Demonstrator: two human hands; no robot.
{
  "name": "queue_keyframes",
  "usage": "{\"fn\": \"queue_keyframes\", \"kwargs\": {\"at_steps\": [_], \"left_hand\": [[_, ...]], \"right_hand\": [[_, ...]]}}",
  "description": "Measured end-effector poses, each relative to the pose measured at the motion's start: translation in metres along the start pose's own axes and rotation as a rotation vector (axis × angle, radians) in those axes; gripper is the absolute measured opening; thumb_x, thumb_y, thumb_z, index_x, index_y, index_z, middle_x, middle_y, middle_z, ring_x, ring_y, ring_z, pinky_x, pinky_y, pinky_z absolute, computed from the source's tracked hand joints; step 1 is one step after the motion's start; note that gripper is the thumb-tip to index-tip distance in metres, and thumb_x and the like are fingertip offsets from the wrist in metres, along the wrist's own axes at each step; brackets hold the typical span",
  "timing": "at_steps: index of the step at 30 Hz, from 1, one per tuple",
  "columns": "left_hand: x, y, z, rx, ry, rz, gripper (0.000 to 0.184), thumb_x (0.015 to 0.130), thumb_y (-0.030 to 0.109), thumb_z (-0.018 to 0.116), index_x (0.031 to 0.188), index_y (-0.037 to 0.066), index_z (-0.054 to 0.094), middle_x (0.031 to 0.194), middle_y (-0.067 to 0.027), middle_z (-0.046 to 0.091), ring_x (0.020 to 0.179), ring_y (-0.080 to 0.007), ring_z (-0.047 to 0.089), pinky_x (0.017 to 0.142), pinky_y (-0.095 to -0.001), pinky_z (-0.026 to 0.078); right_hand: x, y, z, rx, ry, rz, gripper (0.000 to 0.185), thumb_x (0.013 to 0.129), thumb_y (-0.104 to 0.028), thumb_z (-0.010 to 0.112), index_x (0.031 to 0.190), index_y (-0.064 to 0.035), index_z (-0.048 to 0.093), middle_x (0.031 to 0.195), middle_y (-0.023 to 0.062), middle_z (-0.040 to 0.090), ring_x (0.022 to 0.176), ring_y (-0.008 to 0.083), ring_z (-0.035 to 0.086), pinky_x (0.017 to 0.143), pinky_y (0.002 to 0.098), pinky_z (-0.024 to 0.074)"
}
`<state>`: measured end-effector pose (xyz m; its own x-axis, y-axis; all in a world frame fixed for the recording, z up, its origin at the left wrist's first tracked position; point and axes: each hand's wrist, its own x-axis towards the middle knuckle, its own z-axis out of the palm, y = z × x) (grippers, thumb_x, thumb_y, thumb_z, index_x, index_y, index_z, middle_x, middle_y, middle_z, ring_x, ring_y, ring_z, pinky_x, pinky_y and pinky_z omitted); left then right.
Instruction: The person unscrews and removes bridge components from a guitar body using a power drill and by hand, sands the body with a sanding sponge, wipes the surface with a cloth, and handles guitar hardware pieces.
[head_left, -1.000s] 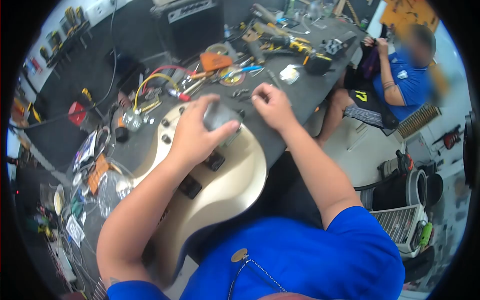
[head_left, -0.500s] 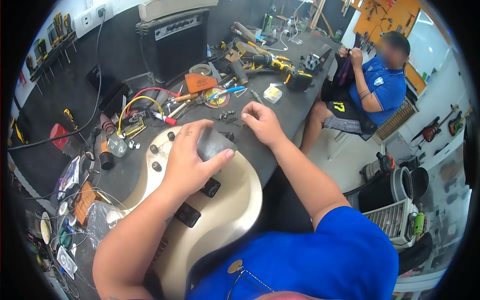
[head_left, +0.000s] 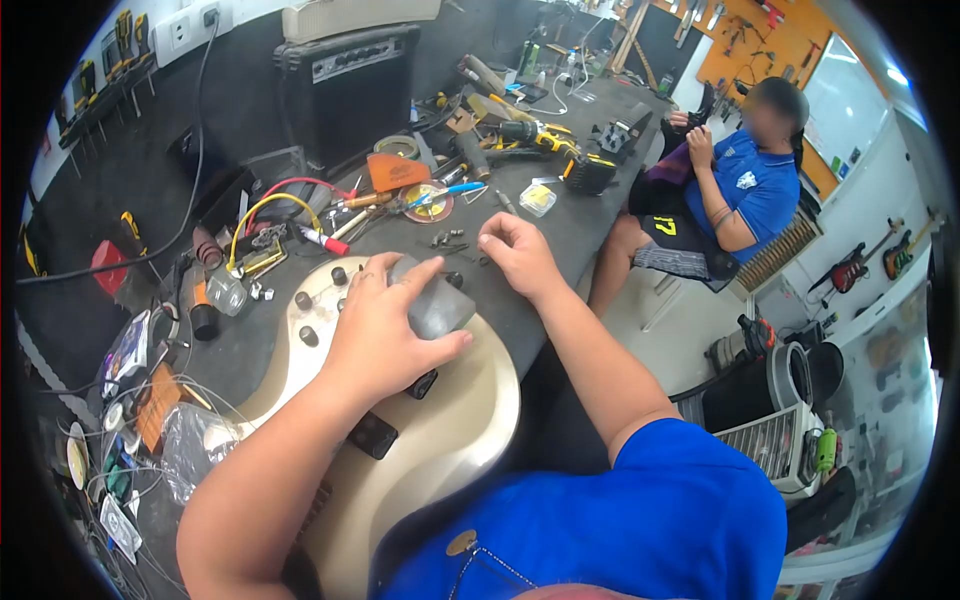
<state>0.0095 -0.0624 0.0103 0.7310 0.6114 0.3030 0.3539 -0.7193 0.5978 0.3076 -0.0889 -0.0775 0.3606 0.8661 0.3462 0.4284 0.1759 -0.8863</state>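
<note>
A cream electric guitar body (head_left: 485, 385) lies on the bench before me, with dark knobs (head_left: 308, 336) and black pickups (head_left: 372, 436). My left hand (head_left: 378, 325) is over its lower end, thumb and fingers closed around a smooth grey metal-looking block (head_left: 442, 308) whose exact kind I cannot make out. Beyond the guitar's edge, my right hand (head_left: 520, 258) hovers with thumb and forefinger pinched; something tiny and dark may be at the fingertips. Small loose screws (head_left: 448, 240) lie on the bench just left of it.
Behind the guitar are an orange block (head_left: 397, 172), a red marker (head_left: 325, 240), a yellow drill (head_left: 570, 155) and a small clear box (head_left: 538, 199). An amplifier (head_left: 350, 95) stands at the back. Wires and bags crowd the left. Another person (head_left: 755, 185) sits at right.
The view has shifted slightly. My left forefinger has lifted and spread over the grey block, showing more of its face. My right hand stays pinched in nearly the same place.
</note>
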Motion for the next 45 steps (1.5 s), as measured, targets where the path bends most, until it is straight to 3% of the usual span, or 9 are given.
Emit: {"fn": "queue_keyframes", "kwargs": {"at_steps": [5,7,17,19,25,26,33,37,45], "left_hand": [[-0.001,-0.011,-0.001,0.021,-0.038,0.016,0.099,0.072,0.033,0.092,0.162,0.012,0.058,0.155,-0.0278,0.05,0.143,-0.0478,0.055,0.12,-0.0482,0.048],[-0.002,-0.003,-0.007,-0.079,-0.062,-0.053,0.093,0.073,0.032,0.086,0.158,0.004,0.06,0.152,-0.0344,0.052,0.145,-0.0506,0.053,0.124,-0.0499,0.045],[-0.007,0.017,-0.007,0.087,0.073,-0.123,0.07,0.078,0.032,0.089,0.134,-0.001,0.064,0.133,-0.026,0.067,0.128,-0.0434,0.062,0.112,-0.0503,0.052],[-0.006,0.017,-0.008,0.051,0.113,-0.132,0.072,0.078,0.034,0.091,0.134,-0.001,0.063,0.133,-0.0263,0.067,0.127,-0.0427,0.064,0.111,-0.0489,0.053],[0.009,0.007,-0.006,-0.702,0.342,-0.024,0.076,0.088,0.032,0.089,0.15,0.006,0.055,0.142,-0.0226,0.064,0.118,-0.0342,0.07,0.111,-0.0443,0.053],[0.007,0.005,-0.009,-0.778,0.269,-0.03,0.081,0.09,0.025,0.088,0.159,0.01,0.048,0.148,-0.0197,0.056,0.128,-0.0323,0.063,0.115,-0.0468,0.051],[0.002,-0.009,0.005,-0.061,0.321,0.096,0.088,0.082,0.022,0.097,0.151,0.013,0.042,0.146,-0.0265,0.043,0.147,-0.045,0.042,0.117,-0.0515,0.05],[-0.002,0.001,0.015,0.053,0.204,0.087,0.088,0.078,0.021,0.1,0.145,0.009,0.044,0.147,-0.0345,0.041,0.132,-0.0574,0.058,0.112,-0.0574,0.053],[0.0,0.005,0.003,0.203,0.177,0.084,0.076,0.078,0.022,0.094,0.139,0.005,0.052,0.141,-0.0354,0.051,0.12,-0.053,0.066,0.099,-0.0549,0.06]], "right_hand": [[0.003,0.007,0.0,0.076,-0.009,-0.034,0.013,0.102,-0.015,0.073,0.1,-0.0024,0.072,0.09,0.0001,0.073,0.084,0.0093,0.064,0.078,0.0289,0.0528],[0.0,-0.003,0.002,0.043,-0.01,0.002,0.012,0.102,-0.014,0.072,0.101,-0.0019,0.072,0.09,0.0009,0.074,0.085,0.0092,0.065,0.078,0.0293,0.053],[-0.01,-0.018,0.006,-0.24,0.002,-0.074,0.02,0.098,-0.022,0.074,0.103,-0.0029,0.075,0.094,0.0102,0.079,0.088,0.0215,0.073,0.083,0.0373,0.0567],[-0.008,-0.015,0.007,-0.236,-0.002,-0.1,0.017,0.099,-0.02,0.074,0.102,-0.0026,0.073,0.091,0.0049,0.075,0.084,0.0145,0.068,0.079,0.0329,0.0545],[-0.01,-0.02,0.005,-0.229,0.026,-0.122,0.017,0.1,-0.019,0.073,0.102,-0.0022,0.073,0.09,0.0041,0.075,0.083,0.0133,0.068,0.079,0.0324,0.0543],[-0.011,-0.021,0.005,-0.231,0.03,-0.126,0.017,0.1,-0.019,0.073,0.102,-0.0021,0.073,0.09,0.0045,0.075,0.084,0.0137,0.068,0.079,0.0326,0.0545],[-0.014,-0.022,0.007,-0.228,0.033,-0.135,0.019,0.1,-0.021,0.073,0.102,-0.0022,0.073,0.09,0.0056,0.076,0.084,0.0147,0.069,0.079,0.0329,0.0547],[-0.014,-0.025,0.007,-0.255,0.032,-0.143,0.02,0.1,-0.023,0.073,0.102,-0.0027,0.074,0.09,0.0063,0.076,0.083,0.0158,0.069,0.079,0.0334,0.0546],[-0.017,-0.022,0.009,-0.264,-0.007,-0.189,0.02,0.099,-0.022,0.074,0.102,-0.0021,0.073,0.089,0.0086,0.075,0.082,0.0182,0.068,0.077,0.0351,0.0538]]}}
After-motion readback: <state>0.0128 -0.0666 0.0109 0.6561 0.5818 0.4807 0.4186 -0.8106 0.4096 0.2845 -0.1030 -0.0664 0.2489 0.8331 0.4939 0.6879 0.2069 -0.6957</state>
